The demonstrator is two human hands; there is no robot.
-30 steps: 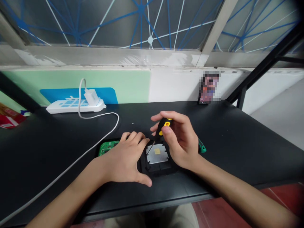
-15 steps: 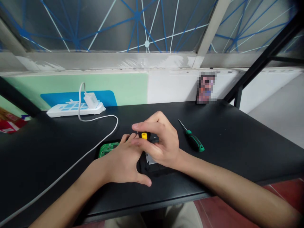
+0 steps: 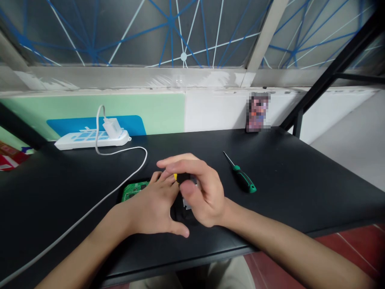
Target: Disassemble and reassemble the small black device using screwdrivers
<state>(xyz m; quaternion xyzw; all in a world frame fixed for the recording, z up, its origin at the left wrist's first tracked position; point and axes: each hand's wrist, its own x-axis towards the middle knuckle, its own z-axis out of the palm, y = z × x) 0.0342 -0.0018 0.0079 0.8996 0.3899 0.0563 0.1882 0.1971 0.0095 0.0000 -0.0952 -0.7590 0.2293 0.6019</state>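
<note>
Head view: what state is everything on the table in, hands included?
Left hand: palm down, thumb spread.
Right hand: curled around a tool.
Tool: black-and-yellow, gripped, tip hidden.
Circuit board: partly covered by left hand.
Silver plate: mostly hidden.
Green screwdriver: lying loose.
Power strip: charger plugged in.
Charger: cable attached.
White cable: loosely curved.
Phone-like object: propped upright, blurred.
Red package: cut off by frame.

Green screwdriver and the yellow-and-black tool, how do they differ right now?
The green screwdriver lies on the table, while the yellow-and-black tool is in the right hand. The green screwdriver shows from tip to end; the yellow-and-black tool is mostly hidden. Both have black parts.
</note>
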